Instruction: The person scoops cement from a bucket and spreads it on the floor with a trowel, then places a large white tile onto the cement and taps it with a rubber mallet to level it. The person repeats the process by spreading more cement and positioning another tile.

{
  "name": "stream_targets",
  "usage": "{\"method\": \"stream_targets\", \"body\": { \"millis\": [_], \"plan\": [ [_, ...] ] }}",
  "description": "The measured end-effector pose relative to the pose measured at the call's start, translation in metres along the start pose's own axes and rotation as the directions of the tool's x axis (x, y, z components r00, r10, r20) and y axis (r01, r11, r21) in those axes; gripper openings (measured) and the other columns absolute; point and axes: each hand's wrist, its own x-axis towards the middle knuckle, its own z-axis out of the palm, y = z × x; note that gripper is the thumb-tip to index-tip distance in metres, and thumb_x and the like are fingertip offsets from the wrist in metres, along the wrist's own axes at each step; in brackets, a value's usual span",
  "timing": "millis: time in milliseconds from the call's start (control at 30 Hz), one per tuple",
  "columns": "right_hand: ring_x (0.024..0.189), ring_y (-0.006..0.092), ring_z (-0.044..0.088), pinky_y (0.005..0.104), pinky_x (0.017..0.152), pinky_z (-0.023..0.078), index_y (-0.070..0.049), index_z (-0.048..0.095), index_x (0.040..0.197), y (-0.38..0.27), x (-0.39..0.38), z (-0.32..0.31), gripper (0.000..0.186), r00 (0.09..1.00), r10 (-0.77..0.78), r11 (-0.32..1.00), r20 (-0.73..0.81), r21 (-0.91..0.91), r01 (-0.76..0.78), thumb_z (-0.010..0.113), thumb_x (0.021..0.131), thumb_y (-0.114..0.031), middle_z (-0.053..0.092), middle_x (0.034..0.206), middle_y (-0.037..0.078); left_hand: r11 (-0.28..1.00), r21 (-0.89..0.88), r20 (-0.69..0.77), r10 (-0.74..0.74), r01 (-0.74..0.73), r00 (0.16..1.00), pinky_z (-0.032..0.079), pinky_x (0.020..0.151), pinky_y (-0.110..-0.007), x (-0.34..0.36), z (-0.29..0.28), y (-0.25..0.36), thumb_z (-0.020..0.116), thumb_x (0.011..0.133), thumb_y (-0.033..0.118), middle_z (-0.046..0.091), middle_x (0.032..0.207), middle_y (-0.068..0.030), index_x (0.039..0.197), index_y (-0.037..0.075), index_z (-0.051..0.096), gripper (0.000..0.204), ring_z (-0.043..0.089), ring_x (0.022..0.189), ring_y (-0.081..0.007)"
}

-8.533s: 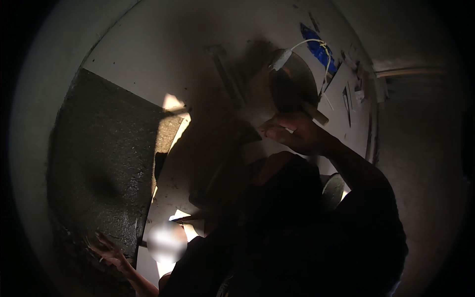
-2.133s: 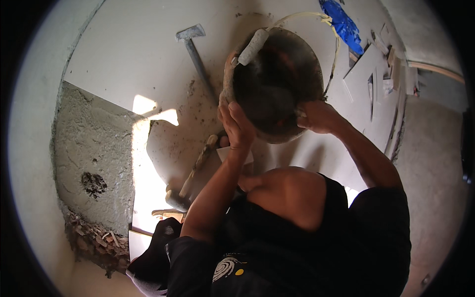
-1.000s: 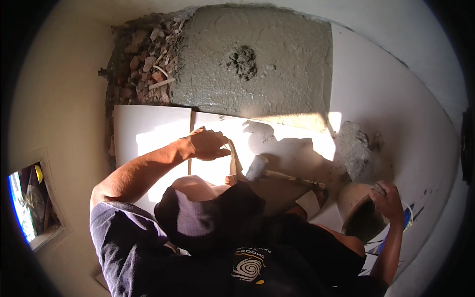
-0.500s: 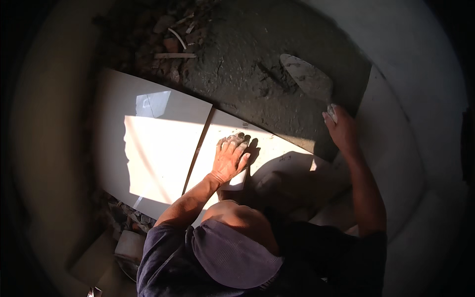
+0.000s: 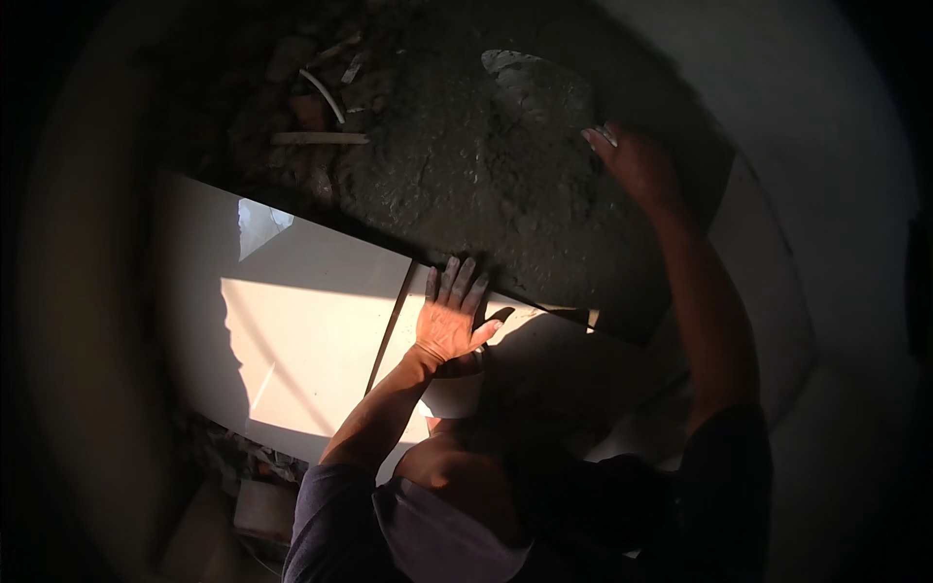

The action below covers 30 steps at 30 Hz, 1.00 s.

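My right hand (image 5: 637, 167) is closed around the handle of a trowel (image 5: 537, 87). The mortar-smeared blade lies on or just above a wide bed of wet grey mortar (image 5: 457, 180); I cannot tell which. My left hand (image 5: 451, 316) rests flat on a pale tile (image 5: 400, 340), fingers spread and reaching its far edge, where the mortar begins. Grey mortar coats those fingertips. To the left is a second large pale tile (image 5: 311, 257), split from the first by a narrow dark gap. Just below my left hand sits a small white rounded thing (image 5: 453, 396), partly hidden.
Rubble with a broken brick (image 5: 309, 112), a pale stick (image 5: 321, 139) and a curved white strip (image 5: 324, 94) lies beyond the left tile. More debris and a pale block (image 5: 264, 507) are at the lower left. Pale flooring (image 5: 768, 282) borders the mortar on the right.
My right hand and the trowel have moved away from me and leftward over the mortar. My left hand has slid forward to the tile's far edge. The view has shifted and darkened.
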Motion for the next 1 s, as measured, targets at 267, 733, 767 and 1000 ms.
{"method": "stream_targets", "body": {
  "millis": [267, 733, 767, 1000],
  "plan": [
    [0.058, 0.0074, 0.044, 0.0249, 0.052, 0.04, -0.006, 0.057, 0.102, 0.01, -0.132, -0.008, 0.037, 0.815, 0.552, 0.595, 0.178, 0.6, -0.534, 0.058, 0.095, -0.042, 0.046, 0.07, -0.001, 0.988, 0.142, -0.274, 0.089, -0.052, 0.958, 0.014, 0.112, -0.065, 0.073, -0.032, 0.004, 0.057, 0.09, 0.025, 0.029, 0.153, -0.0169, 0.125, 0.015, 0.058, 0.036, 0.02, 0.144, -0.0386],
    [0.047, 0.0165, 0.051, 0.0332, 0.044, 0.045, -0.007, 0.05, 0.111, -0.093, -0.117, 0.038, 0.038, 0.591, 0.57, -0.075, 0.57, 0.753, -0.654, 0.054, 0.094, -0.041, 0.052, 0.072, 0.005, 0.979, 0.052, -0.444, -0.153, 0.196, 0.883, 0.008, 0.114, -0.063, 0.123, -0.102, -0.031, 0.067, 0.086, 0.033, 0.041, 0.145, -0.0161, 0.106, 0.006, 0.066, 0.034, 0.025, 0.143, -0.0336],
    [0.048, 0.0164, 0.051, 0.0336, 0.045, 0.046, -0.007, 0.05, 0.111, -0.112, -0.087, 0.046, 0.037, 0.581, 0.599, -0.079, 0.55, 0.764, -0.641, 0.054, 0.094, -0.04, 0.052, 0.072, 0.006, 0.962, 0.023, -0.528, -0.221, 0.274, 0.82, 0.009, 0.114, -0.062, 0.119, -0.113, -0.048, 0.065, 0.088, 0.034, 0.043, 0.144, -0.016, 0.106, 0.005, 0.066, 0.034, 0.027, 0.142, -0.0341],
    [0.064, 0.0306, 0.063, 0.0428, 0.063, 0.051, -0.002, 0.054, 0.11, -0.125, -0.006, 0.022, 0.04, 0.918, 0.268, 0.643, 0.294, 0.655, -0.398, 0.052, 0.095, -0.039, 0.061, 0.085, 0.018, 0.84, -0.06, -0.705, -0.418, 0.539, 0.573, 0.012, 0.113, -0.061, 0.099, -0.175, -0.162, 0.061, 0.092, 0.041, 0.046, 0.143, -0.0138, 0.113, 0.007, 0.064, 0.04, 0.034, 0.138, -0.0349]
  ]
}}
